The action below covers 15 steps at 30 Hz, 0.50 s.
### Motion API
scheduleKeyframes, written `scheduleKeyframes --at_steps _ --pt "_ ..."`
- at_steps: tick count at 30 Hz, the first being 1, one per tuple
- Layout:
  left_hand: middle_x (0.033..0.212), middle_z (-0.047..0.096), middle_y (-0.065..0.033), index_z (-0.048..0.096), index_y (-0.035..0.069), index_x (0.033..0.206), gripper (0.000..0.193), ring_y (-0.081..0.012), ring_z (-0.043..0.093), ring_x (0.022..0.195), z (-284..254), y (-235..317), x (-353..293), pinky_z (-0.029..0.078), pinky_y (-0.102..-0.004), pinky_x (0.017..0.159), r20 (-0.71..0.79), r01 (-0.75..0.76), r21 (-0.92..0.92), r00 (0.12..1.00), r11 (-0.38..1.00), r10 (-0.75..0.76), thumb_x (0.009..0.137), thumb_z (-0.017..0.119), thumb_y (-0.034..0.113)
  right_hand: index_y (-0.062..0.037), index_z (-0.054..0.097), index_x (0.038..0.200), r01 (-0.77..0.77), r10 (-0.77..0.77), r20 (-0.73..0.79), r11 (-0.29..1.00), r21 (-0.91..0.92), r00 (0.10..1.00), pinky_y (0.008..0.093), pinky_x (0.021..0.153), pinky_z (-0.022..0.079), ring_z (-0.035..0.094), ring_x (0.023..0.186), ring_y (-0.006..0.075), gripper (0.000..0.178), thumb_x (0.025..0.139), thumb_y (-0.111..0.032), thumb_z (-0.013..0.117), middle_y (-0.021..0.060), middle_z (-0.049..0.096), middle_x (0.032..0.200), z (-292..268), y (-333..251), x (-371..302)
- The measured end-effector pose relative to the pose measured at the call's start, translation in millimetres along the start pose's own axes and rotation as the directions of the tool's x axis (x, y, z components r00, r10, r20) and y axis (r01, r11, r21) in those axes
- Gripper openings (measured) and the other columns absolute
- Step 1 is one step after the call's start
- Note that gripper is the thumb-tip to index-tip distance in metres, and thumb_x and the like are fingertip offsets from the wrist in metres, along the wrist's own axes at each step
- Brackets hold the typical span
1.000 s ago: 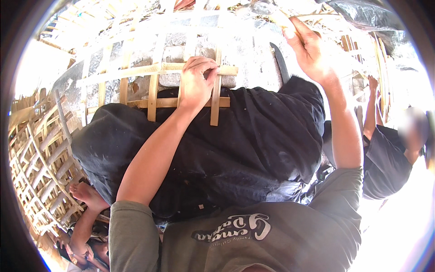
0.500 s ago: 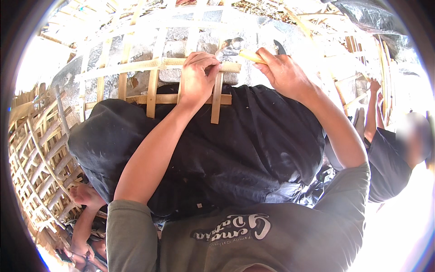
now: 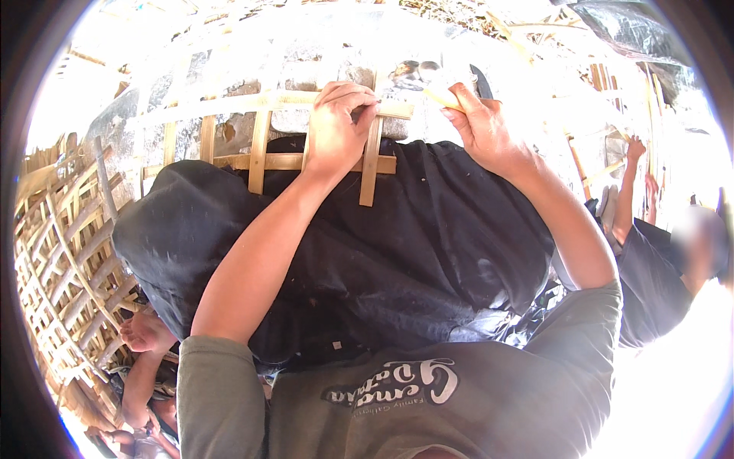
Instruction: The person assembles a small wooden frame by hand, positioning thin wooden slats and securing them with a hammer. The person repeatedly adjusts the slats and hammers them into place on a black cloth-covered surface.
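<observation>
The left hand [image 3: 339, 126] clamps the crossing slats of the bamboo lattice [image 3: 264, 162]. The right hand [image 3: 483, 126], just beside it, pinches a thin bamboo strip [image 3: 441, 97]. Feeding that strip squarely beside the left fingers should keep the weave tight.

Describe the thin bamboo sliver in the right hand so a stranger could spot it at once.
Start at the open bamboo lattice lying over the dark trousers. The left hand presses on its upper strips; beside it, the right hand pinches the sliver. Unlike the wide flat woven strips, it is narrow, pale yellow and loose.

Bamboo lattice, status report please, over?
Left hand shut on bamboo lattice. Right hand pinching loose bamboo strip. Nothing blocking; black cloth underneath.
</observation>
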State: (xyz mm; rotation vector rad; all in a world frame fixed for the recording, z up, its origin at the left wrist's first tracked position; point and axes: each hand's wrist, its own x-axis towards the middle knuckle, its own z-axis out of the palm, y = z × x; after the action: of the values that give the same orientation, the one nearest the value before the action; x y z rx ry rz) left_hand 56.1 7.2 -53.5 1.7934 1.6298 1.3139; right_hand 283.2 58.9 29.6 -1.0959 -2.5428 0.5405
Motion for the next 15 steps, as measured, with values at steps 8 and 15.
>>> scheduleKeyframes --at_steps 8,15 --pt "0.095 0.072 -0.0102 0.071 0.001 0.082 0.006 -0.0266 0.066 0.099 1.7 -2.2 1.9 0.052 -0.0365 0.089 -0.002 -0.01 0.003 1.0 1.0 0.01 0.077 0.074 0.002 -0.004 0.052 0.11 0.091 -0.091 -0.022 0.996 0.0 0.996 0.0459 0.057 0.051 0.066 0.067 0.0405 0.019 0.1 -0.02 0.056 0.0214 0.064 0.071 7.4 4.7 0.2" --pt "0.094 0.072 -0.0096 0.071 0.002 0.083 0.006 -0.0262 0.066 0.098 0.3 -3.9 -1.2 0.052 -0.0366 0.089 -0.019 -0.018 0.02 1.0 1.0 0.019 0.077 0.073 0.0 -0.0033 0.051 0.111 -0.001 0.005 0.116 1.0 -0.028 0.993 0.0495 0.059 0.048 0.064 0.067 0.0438 0.022 0.1 -0.022 0.055 0.0228 0.064 0.07 6.4 1.7 -0.2"
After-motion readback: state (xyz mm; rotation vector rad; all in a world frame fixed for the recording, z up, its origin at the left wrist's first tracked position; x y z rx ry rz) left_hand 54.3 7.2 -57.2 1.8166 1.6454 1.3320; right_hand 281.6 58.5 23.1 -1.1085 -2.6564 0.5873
